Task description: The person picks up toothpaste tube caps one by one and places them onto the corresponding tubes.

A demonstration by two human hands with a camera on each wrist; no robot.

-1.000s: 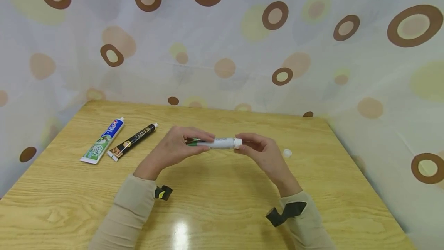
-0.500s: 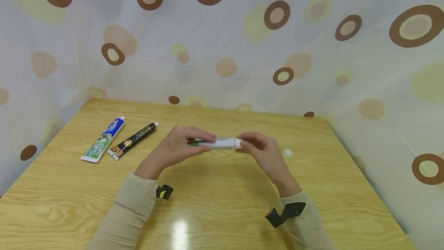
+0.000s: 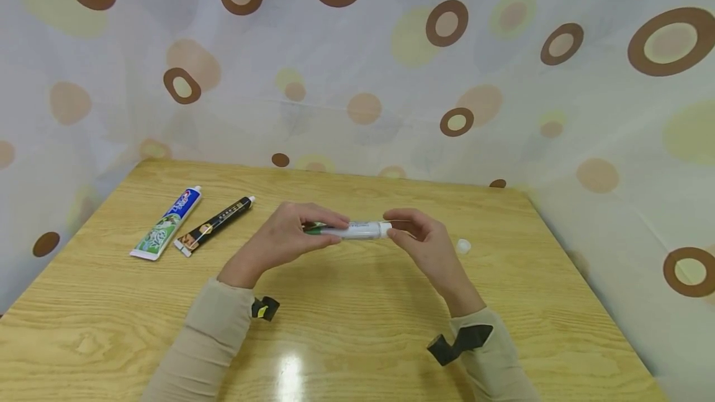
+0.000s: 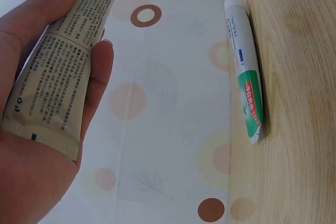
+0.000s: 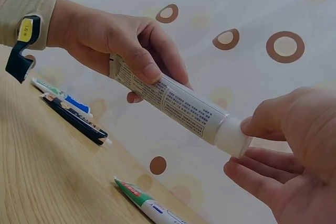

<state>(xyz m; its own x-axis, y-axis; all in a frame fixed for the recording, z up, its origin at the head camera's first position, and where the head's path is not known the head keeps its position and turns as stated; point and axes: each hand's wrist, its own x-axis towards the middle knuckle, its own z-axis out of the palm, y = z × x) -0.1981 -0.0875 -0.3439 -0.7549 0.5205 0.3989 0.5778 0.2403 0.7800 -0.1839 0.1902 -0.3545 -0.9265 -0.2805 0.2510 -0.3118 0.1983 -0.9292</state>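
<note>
My left hand holds a toothpaste tube level above the table, thumb on one side and fingers on the other. Its near face, covered in fine print, shows in both wrist views. A white cap sits on the tube's right end. My right hand has this cap between thumb and fingertips; the thumb touches its edge, and the index finger is lifted off in the head view. A small round whitish cap lies on the table right of my right hand.
A blue-green toothpaste tube and a black one lie at the table's left. Another white-and-green tube lies on the wooden table in the wrist views. A dotted curtain surrounds the back and sides.
My right thumb and fingers close over the tube's cap, then loosen, leaving more of the cap visible now. The left hand and the tube hardly move.
</note>
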